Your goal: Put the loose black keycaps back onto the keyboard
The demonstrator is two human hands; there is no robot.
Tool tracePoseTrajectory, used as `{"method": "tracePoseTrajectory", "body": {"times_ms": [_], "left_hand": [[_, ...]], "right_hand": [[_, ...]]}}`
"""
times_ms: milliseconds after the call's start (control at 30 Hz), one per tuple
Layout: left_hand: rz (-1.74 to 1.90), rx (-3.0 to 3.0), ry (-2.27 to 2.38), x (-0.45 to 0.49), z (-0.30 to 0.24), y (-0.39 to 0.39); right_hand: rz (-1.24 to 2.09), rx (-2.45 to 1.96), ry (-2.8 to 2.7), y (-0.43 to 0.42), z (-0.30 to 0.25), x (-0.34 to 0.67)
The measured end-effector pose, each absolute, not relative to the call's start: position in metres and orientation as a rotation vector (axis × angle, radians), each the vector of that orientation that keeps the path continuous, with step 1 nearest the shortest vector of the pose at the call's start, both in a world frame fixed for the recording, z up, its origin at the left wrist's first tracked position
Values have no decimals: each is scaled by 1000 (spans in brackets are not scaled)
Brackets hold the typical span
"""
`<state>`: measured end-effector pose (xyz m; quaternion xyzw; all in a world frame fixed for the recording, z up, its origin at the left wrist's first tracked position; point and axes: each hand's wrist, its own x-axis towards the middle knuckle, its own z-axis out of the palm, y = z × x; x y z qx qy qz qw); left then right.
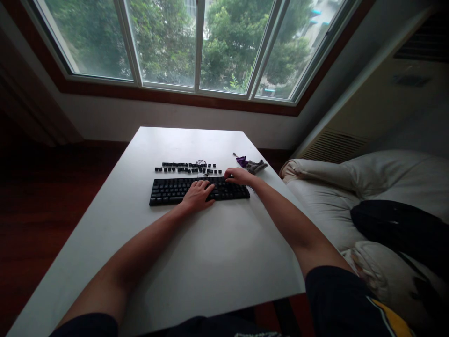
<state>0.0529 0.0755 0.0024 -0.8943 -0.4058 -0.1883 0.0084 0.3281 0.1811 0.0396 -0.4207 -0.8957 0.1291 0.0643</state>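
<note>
A black keyboard (168, 191) lies on the white table in front of me. My left hand (198, 195) rests on its middle, palm down with the fingers spread over the keys. Over the back right part of the keyboard, my right hand (239, 176) has its fingers curled down and drawn together at the keys. Whatever is between those fingertips is too small to make out. Just behind the keyboard, several loose black keycaps (182, 170) lie in two rows. A thin dark loop (201, 162) sits among them.
On the table (224, 252), past my right hand, lies a purple and grey bundle (250, 164). A pale sofa (315, 196) with a dark bag (396, 224) stands along the right side. Beyond the table's far edge are a wall and a window (196, 47).
</note>
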Motion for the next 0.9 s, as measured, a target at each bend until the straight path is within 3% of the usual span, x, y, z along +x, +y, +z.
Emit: {"method": "tracePoseTrajectory", "body": {"times_ms": [667,900], "left_hand": [[-585,-2787,-1262,51,5,77],[-585,-2795,-1253,51,6,78]], "right_hand": [[202,-1322,-2748,170,41,322],[371,-1379,-2581,173,32,325]]}}
